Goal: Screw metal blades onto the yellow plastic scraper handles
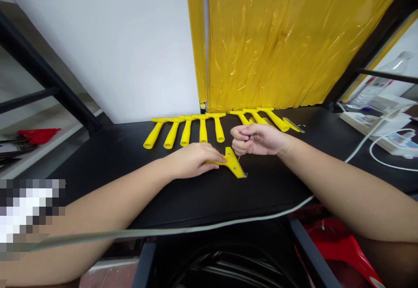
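Note:
My left hand (199,159) is closed round the handle of a yellow scraper (233,164), low over the black tabletop. The scraper's head points right, with two screws on its face and a thin blade along its outer edge. My right hand (256,139) is closed in a fist just above and right of that head. A thin sliver shows below its fingers near the blade, too small to name. Behind my left hand lies a row of several yellow scraper handles (169,135). More yellow scrapers (274,118) lie behind my right hand, partly hidden by it.
A white panel (130,40) and a yellow plastic-wrapped panel (277,40) stand behind the black tabletop (183,196). A pale cable (209,227) crosses the front edge. On the right are white power strips (369,127) and a clear bottle (379,79). Black frame posts flank both sides.

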{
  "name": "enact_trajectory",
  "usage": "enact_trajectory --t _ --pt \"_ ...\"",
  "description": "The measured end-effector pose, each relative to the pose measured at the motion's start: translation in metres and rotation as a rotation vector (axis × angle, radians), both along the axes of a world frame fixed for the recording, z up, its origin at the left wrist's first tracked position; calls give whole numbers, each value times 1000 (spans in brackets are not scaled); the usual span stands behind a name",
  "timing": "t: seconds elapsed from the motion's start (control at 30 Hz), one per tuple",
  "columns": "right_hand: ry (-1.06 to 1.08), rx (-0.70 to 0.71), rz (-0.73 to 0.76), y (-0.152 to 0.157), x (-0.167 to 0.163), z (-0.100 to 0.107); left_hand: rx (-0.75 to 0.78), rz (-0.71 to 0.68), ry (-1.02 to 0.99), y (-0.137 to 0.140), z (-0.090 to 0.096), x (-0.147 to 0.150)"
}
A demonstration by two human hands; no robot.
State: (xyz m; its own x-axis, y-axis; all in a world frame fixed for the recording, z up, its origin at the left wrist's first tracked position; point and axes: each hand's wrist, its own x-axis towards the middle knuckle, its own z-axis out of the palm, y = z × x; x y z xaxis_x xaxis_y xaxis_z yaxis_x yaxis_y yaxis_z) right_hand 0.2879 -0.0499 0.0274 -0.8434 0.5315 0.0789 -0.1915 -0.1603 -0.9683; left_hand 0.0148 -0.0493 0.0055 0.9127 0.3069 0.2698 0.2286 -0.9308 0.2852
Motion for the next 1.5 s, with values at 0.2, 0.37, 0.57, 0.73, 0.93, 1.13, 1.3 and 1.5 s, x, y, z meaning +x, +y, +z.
enact_trajectory --t 0.2,0.37,0.57,0.73,0.93,1.13,1.3,1.5 --pt "-15 -24 -19 1 0 -1 -15 -10 -24 1 0 0" --pt "43 -33 -50 2 4 3 -17 -11 -24 1 -1 1" --pt "50 -80 -16 1 1 2 -25 -6 -11 0 -1 1" --pt "30 -64 -14 0 -2 0 -24 1 -14 0 0 1" --pt "59 -66 24 0 -1 -1 -30 -12 -19 1 -1 1" --pt "65 -28 52 -1 -1 -1 -35 -15 -6 3 -1 0" --pt "63 -39 59 -1 -2 -1 -37 -22 -22 3 0 0" --pt "59 -39 52 -1 -1 -1 -28 -30 -40 4 0 0"
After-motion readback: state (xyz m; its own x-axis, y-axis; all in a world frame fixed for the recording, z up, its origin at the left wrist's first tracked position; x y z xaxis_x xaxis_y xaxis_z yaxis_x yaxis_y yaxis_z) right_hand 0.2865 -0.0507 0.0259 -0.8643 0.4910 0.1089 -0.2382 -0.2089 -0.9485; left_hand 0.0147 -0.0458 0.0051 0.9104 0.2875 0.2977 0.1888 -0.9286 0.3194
